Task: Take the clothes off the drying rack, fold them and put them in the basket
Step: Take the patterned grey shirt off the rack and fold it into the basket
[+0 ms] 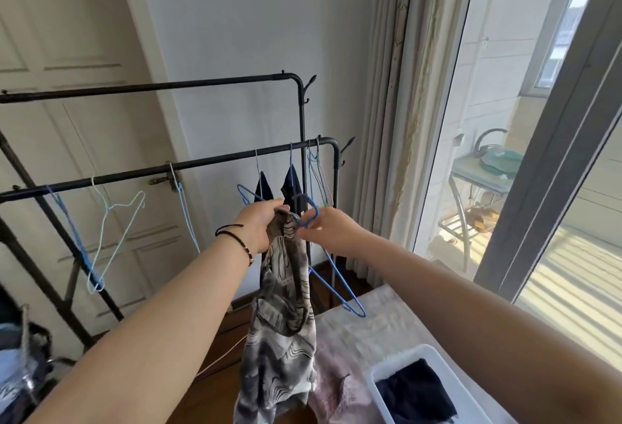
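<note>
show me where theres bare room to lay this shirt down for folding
Bare patch: the pale bed cover between the hanging patterned shirt and the white basket. Crowded: the basket already holds dark clothes; a blue hanger dangles over the far edge.

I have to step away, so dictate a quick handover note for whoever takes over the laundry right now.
Left hand: grips the top of the patterned shirt, which hangs down.
Right hand: pinches the blue hanger, working it out of the shirt.
Rack: dark clothes on hangers, plus bare hangers.
Basket: lower right, a dark item inside.
Left: free and fold this shirt, then take down the dark clothes.
</note>
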`<act>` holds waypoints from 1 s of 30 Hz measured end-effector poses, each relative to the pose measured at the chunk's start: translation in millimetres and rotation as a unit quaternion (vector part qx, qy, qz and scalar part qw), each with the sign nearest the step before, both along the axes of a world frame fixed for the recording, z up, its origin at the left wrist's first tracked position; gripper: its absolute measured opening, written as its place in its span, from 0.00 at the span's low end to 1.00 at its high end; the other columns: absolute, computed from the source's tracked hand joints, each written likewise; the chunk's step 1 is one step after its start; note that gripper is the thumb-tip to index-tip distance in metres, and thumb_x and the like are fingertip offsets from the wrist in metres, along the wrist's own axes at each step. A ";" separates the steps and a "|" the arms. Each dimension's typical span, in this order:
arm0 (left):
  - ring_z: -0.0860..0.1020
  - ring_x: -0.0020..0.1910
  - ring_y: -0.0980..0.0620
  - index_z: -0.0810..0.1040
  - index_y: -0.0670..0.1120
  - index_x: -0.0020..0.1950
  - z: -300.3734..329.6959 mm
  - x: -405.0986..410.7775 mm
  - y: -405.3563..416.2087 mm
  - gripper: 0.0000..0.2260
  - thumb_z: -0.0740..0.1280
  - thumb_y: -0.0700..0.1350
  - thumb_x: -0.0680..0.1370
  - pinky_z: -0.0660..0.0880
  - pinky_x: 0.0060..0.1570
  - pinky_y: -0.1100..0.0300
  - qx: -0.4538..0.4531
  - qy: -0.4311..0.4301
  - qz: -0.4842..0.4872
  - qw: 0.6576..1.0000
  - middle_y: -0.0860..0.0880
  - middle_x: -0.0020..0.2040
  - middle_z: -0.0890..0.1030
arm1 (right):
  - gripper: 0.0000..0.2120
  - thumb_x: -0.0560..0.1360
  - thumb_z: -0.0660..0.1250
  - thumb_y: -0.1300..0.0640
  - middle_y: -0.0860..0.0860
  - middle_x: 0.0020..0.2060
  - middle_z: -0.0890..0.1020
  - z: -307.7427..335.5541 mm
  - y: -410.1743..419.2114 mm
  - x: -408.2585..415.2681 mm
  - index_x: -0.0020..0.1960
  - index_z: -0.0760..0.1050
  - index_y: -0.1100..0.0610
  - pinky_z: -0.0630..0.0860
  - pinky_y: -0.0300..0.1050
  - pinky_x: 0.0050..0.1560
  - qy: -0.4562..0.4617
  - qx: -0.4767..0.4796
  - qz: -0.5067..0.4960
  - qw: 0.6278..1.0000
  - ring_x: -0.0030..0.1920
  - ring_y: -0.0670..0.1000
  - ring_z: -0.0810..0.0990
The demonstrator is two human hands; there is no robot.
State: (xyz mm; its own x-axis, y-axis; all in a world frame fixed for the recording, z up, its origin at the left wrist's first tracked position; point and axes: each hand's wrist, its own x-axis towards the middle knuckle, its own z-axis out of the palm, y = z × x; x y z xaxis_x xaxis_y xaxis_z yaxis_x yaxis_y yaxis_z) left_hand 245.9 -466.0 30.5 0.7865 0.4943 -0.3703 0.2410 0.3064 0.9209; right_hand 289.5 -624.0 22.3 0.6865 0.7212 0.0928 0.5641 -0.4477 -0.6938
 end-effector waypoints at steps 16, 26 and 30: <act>0.83 0.33 0.49 0.81 0.43 0.43 1.1 -11.3 68.4 0.25 0.61 0.64 0.77 0.81 0.37 0.56 -0.039 -0.032 0.031 0.998 0.44 0.39 0.85 | 0.19 0.73 0.61 0.60 0.50 0.30 0.70 -70.5 1.7 39.9 0.62 0.74 0.64 0.72 0.42 0.32 0.426 0.018 -0.005 0.904 0.27 0.48 0.66; 0.75 0.35 0.51 0.78 0.40 0.49 0.4 -17.9 130.6 0.14 0.57 0.27 0.74 0.73 0.31 0.63 -0.045 -0.064 -0.002 0.997 0.43 0.42 0.77 | 0.05 0.75 0.59 0.54 0.48 0.27 0.66 -40.2 109.1 66.7 0.43 0.69 0.56 0.72 0.41 0.35 0.449 0.035 -0.087 0.889 0.22 0.49 0.62; 0.76 0.38 0.46 0.77 0.40 0.49 -4.2 -11.6 158.0 0.15 0.57 0.23 0.74 0.76 0.37 0.56 0.009 -0.055 0.019 0.998 0.40 0.42 0.76 | 0.10 0.73 0.59 0.53 0.49 0.28 0.66 -39.3 165.9 77.2 0.36 0.63 0.55 0.72 0.40 0.35 0.447 0.012 -0.097 0.889 0.24 0.50 0.61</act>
State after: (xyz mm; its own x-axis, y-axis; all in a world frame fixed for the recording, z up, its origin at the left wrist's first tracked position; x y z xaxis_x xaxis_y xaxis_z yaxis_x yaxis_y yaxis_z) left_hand 234.3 -308.0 26.3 0.8027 0.5299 -0.2737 0.1268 0.2967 0.9465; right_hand 366.7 -458.1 -17.0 0.6039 0.5869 -0.5393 -0.3043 -0.4557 -0.8365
